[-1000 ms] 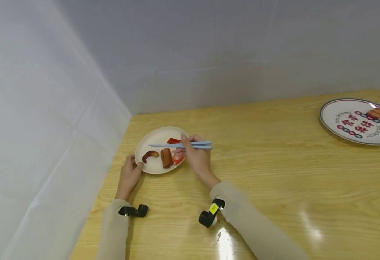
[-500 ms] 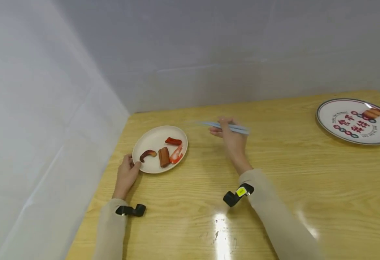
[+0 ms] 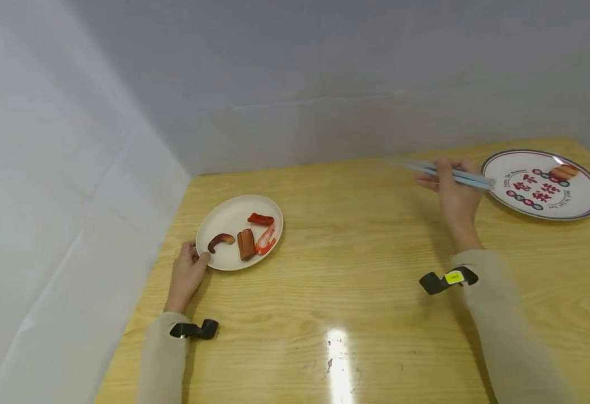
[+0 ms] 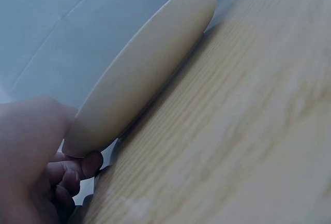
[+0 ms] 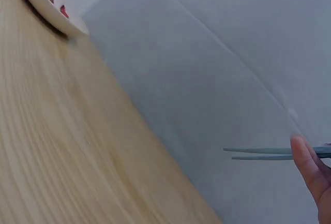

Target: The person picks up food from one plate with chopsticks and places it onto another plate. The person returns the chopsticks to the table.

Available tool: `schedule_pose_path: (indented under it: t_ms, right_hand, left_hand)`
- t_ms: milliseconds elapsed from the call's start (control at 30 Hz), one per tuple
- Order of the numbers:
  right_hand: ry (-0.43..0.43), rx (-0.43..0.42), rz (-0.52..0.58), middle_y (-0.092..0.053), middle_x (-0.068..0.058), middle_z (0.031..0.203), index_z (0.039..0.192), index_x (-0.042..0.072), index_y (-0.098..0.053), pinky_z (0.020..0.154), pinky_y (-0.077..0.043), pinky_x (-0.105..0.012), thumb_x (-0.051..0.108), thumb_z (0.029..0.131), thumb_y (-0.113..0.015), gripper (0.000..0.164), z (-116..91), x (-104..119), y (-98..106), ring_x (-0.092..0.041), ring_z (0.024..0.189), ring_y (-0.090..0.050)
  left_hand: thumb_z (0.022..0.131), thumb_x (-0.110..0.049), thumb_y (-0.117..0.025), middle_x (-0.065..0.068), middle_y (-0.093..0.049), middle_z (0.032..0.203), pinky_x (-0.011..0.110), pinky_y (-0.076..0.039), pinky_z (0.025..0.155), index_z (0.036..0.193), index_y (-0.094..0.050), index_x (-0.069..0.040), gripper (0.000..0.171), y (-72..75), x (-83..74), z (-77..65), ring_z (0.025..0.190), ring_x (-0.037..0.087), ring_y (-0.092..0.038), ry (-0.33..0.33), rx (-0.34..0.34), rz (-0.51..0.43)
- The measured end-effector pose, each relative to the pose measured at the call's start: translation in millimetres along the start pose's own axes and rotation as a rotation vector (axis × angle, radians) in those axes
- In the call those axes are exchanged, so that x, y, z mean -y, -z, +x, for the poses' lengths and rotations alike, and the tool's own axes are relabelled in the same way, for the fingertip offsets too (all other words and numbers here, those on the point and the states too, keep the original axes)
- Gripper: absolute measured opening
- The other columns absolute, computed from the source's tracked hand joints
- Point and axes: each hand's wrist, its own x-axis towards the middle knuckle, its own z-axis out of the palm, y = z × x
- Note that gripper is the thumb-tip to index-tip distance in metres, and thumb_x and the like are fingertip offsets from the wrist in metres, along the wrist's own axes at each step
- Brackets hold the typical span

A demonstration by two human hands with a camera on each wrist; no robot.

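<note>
My left hand (image 3: 186,278) grips the near left rim of a cream plate (image 3: 224,205), thumb on top and fingers beneath, as the left wrist view also shows. On that plate lie a curved dark brown piece of food (image 3: 221,240), a ribbed brown piece (image 3: 246,244), a red piece (image 3: 261,219) and a shrimp (image 3: 266,240). My right hand (image 3: 457,202) holds a pair of light blue chopsticks (image 3: 469,178) above the table, just left of a large printed plate (image 3: 577,202). In the right wrist view the chopstick tips lie slightly apart with nothing between them.
A ribbed brown piece of food (image 3: 565,172) sits on the printed plate at the far right. Both plates are on a wooden table (image 3: 355,269). Pale sheeting (image 3: 295,84) rises behind the table and along its left side.
My right hand has carried the chopsticks from over the cream plate far to the right, close to the printed plate. The left hand keeps its grip. The view has shifted slightly right.
</note>
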Motion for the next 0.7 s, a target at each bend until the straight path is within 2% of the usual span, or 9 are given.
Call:
schedule_pose_path:
  t_ms: [100, 233, 300, 400, 500, 567, 633, 700]
  right_hand:
    - [0.041, -0.006, -0.024, -0.067, -0.018, 0.085, 0.088, -0.008, -0.058, 0.063, -0.054, -0.03, 0.009, 0.092, -0.063, 0.018, 9.4, 8.0, 20.7, -0.02, 0.067, -0.071]
    - [0.082, -0.004, -0.125, -0.069, -0.013, 0.081, 0.088, -0.005, -0.058, 0.062, -0.053, -0.026, 0.008, 0.092, -0.063, 0.015, 19.6, 21.8, 47.2, -0.016, 0.063, -0.07]
    - [0.101, -0.011, -0.246, -0.069, -0.008, 0.078, 0.088, -0.003, -0.06, 0.06, -0.053, -0.023, 0.008, 0.093, -0.061, 0.011, 26.5, 30.2, 61.7, -0.011, 0.06, -0.069]
    - [0.065, -0.033, -0.484, -0.068, 0.007, 0.075, 0.09, 0.008, -0.061, 0.055, -0.05, -0.015, 0.014, 0.095, -0.059, 0.008, 39.7, 44.4, 85.5, -0.002, 0.057, -0.065]
    - [0.029, -0.039, -0.76, -0.061, 0.022, 0.074, 0.09, 0.022, -0.056, 0.053, -0.045, -0.008, 0.024, 0.098, -0.054, 0.009, 52.8, 57.9, 108.3, 0.008, 0.055, -0.06]
    - [0.014, -0.031, -0.893, -0.055, 0.028, 0.075, 0.091, 0.029, -0.05, 0.055, -0.042, -0.005, 0.029, 0.1, -0.05, 0.009, 58.7, 66.3, 120.9, 0.014, 0.056, -0.055]
    - [0.018, -0.019, -1.028, -0.048, 0.032, 0.073, 0.094, 0.034, -0.047, 0.056, -0.038, -0.003, 0.034, 0.102, -0.045, 0.008, 62.2, 75.1, 132.0, 0.019, 0.057, -0.05]
    - [0.068, -0.028, -1.136, -0.042, 0.036, 0.071, 0.102, 0.035, -0.05, 0.058, -0.034, -0.001, 0.036, 0.102, -0.043, 0.007, 65.6, 81.3, 142.8, 0.023, 0.058, -0.044]
  left_hand:
    - [0.097, -0.016, -0.044, 0.03, -0.054, 0.127, 0.042, -0.038, 0.09, 0.139, -0.035, 0.007, 0.048, 1.1, 0.4, -1.0, 0.111, 0.035, -0.052, 0.0, 0.007, -0.004]
    - [0.097, -0.016, -0.044, 0.029, -0.055, 0.127, 0.04, -0.038, 0.09, 0.139, -0.035, 0.006, 0.049, 1.1, 0.3, -2.6, 0.111, 0.034, -0.052, 0.008, 0.007, -0.013]
    - [0.097, -0.016, -0.045, 0.028, -0.055, 0.127, 0.039, -0.038, 0.089, 0.139, -0.036, 0.006, 0.048, 0.6, -0.1, -2.7, 0.109, 0.033, -0.052, 0.01, 0.001, -0.015]
    - [0.097, -0.017, -0.045, 0.027, -0.056, 0.126, 0.037, -0.038, 0.085, 0.138, -0.037, 0.005, 0.048, -0.6, -1.6, -3.1, 0.105, 0.031, -0.052, 0.006, -0.004, -0.005]
    - [0.096, -0.016, -0.045, 0.027, -0.058, 0.123, 0.034, -0.037, 0.081, 0.137, -0.038, 0.005, 0.047, -0.9, -2.3, -3.4, 0.1, 0.029, -0.051, 0.004, -0.01, 0.006]
    - [0.096, -0.015, -0.045, 0.027, -0.058, 0.121, 0.033, -0.037, 0.08, 0.137, -0.038, 0.006, 0.047, -0.8, -2.7, -3.6, 0.098, 0.029, -0.052, 0.0, -0.013, 0.009]
    - [0.096, -0.015, -0.045, 0.027, -0.059, 0.12, 0.033, -0.037, 0.08, 0.137, -0.038, 0.006, 0.047, -0.7, -3.2, -4.0, 0.097, 0.029, -0.051, 0.0, -0.014, 0.007]
    - [0.095, -0.014, -0.045, 0.027, -0.059, 0.119, 0.033, -0.037, 0.08, 0.137, -0.038, 0.006, 0.047, -0.8, -3.5, -4.1, 0.097, 0.029, -0.051, -0.001, -0.015, 0.006]
